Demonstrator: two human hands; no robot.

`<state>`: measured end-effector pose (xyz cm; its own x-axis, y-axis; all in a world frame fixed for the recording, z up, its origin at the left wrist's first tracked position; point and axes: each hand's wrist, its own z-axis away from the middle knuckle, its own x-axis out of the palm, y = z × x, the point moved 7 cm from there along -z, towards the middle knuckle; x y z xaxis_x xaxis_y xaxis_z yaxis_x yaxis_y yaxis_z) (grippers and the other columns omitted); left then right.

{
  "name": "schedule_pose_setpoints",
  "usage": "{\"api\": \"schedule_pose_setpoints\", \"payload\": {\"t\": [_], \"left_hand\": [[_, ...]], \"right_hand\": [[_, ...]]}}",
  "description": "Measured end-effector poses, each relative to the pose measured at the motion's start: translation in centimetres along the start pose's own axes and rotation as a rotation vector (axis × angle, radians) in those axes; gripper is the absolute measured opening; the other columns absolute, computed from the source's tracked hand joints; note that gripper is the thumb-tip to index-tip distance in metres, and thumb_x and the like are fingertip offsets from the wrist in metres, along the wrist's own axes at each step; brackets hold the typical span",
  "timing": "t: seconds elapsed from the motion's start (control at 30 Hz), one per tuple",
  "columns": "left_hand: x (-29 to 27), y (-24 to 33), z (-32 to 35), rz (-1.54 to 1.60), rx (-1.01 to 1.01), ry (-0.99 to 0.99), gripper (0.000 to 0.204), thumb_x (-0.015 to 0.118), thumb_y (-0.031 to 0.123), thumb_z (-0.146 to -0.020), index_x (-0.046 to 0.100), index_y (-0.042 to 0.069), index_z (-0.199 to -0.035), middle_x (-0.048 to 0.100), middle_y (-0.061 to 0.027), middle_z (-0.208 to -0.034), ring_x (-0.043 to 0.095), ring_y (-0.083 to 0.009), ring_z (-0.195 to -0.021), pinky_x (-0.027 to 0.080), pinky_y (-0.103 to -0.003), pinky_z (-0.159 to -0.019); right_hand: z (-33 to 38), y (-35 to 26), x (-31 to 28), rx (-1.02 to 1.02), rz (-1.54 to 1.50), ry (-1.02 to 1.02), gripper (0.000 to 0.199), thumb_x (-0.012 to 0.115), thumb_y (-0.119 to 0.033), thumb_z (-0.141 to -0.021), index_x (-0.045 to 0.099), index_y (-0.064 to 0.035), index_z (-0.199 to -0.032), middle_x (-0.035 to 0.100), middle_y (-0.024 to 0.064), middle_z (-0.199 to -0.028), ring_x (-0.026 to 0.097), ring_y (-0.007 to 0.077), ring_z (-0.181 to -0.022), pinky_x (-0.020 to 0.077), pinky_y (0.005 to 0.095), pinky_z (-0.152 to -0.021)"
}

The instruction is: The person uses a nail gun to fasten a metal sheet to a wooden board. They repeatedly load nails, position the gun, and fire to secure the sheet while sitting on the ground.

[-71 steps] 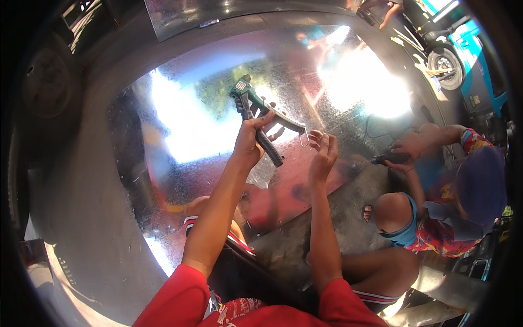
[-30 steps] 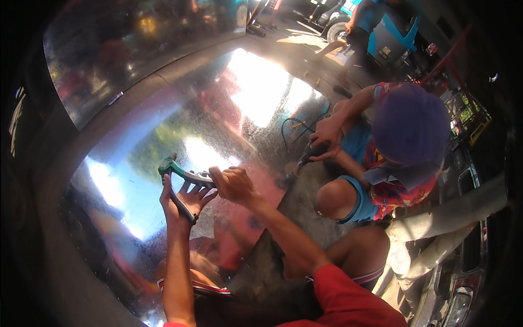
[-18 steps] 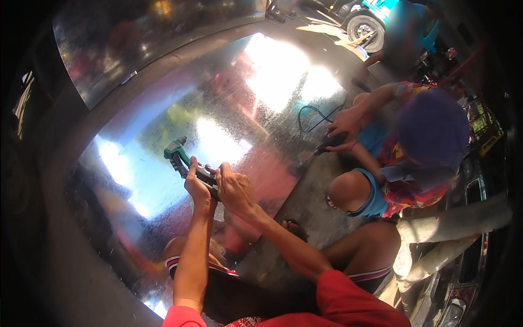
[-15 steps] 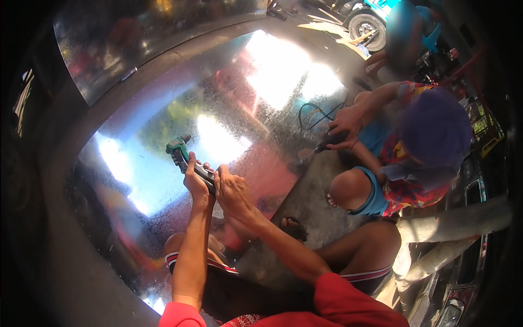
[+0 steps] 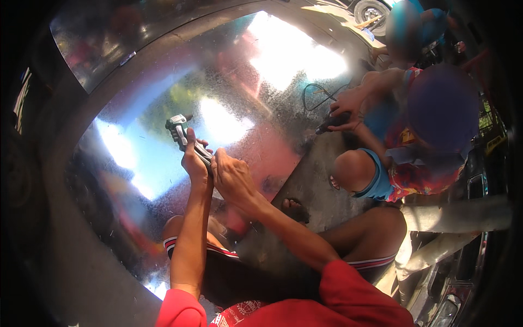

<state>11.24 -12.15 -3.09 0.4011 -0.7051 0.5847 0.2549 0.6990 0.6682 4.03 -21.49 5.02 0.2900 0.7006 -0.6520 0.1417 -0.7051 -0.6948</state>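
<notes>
Fingers of both left hand [image 5: 193, 158] and right hand [image 5: 231, 177] still clamped around the hand riveter [image 5: 185, 139], unmoved.

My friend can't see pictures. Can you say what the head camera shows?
Both hands, left hand and right hand, grip a green hand tool over a shiny metal sheet. Another person's hand holds a dark tool nearby.

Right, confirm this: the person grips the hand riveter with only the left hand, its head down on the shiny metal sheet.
Not quite. In the head view both hands are closed on the hand riveter: the left hand and the right hand squeeze its handles together. The rest stands: its head is down on the shiny metal sheet.
</notes>
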Motion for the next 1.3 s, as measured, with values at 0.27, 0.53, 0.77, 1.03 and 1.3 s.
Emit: {"api": "schedule_pose_setpoints", "payload": {"t": [0.27,0.53,0.77,1.03,1.3], "left_hand": [[4.1,-0.2,2.1,0.159,-0.300,-0.547,0.055,0.075,0.046,-0.088,0.060,0.001,-0.116,0.064,-0.0171,-0.116,0.062,-0.0277,-0.108,0.051,-0.041,-0.087],[0.2,0.8,1.1,-0.015,-0.059,-0.107,0.047,0.073,0.046,-0.091,0.059,0.005,-0.108,0.063,-0.0079,-0.094,0.062,-0.0186,-0.082,0.051,-0.033,-0.071],[3.2,0.1,3.1,0.175,-0.169,-0.412,0.058,0.073,0.047,-0.090,0.055,0.001,-0.120,0.063,-0.0149,-0.118,0.063,-0.0259,-0.107,0.047,-0.041,-0.096],[1.6,0.6,2.5,-0.030,-0.303,-0.403,0.033,0.070,0.031,-0.094,0.062,0.003,-0.110,0.066,-0.0113,-0.107,0.065,-0.0204,-0.097,0.051,-0.031,-0.079],[4.0,2.5,4.2,-0.478,-0.111,-0.830,0.051,0.068,0.016,-0.083,0.057,0.003,-0.132,0.060,-0.0114,-0.133,0.059,-0.0249,-0.122,0.042,-0.038,-0.103]], "right_hand": [[-4.3,5.5,-5.2,0.237,-0.221,0.148,0.030,0.041,-0.022,-0.105,0.054,0.0010,-0.092,0.069,0.0228,-0.079,0.064,0.0375,-0.065,0.0477,0.0459,-0.062],[-0.5,-1.5,-2.1,0.130,-0.047,0.058,0.021,0.043,-0.018,-0.104,0.049,-0.0009,-0.092,0.055,0.0259,-0.065,0.059,0.0473,-0.066,0.0424,0.0542,-0.062],[-3.6,0.1,-6.2,0.137,-0.051,0.117,0.023,0.041,-0.018,-0.103,0.050,-0.0003,-0.093,0.056,0.0278,-0.067,0.061,0.0476,-0.068,0.0437,0.0534,-0.062],[0.6,3.3,-3.3,0.246,-0.258,0.055,0.025,0.044,-0.019,-0.104,0.051,0.0020,-0.092,0.067,0.0247,-0.081,0.067,0.0349,-0.070,0.0500,0.0461,-0.063],[-1.7,8.3,-10.7,0.281,-0.800,0.298,0.025,0.049,-0.012,-0.102,0.058,0.0058,-0.087,0.071,0.0231,-0.100,0.074,0.0258,-0.083,0.0615,0.0339,-0.073]]}}
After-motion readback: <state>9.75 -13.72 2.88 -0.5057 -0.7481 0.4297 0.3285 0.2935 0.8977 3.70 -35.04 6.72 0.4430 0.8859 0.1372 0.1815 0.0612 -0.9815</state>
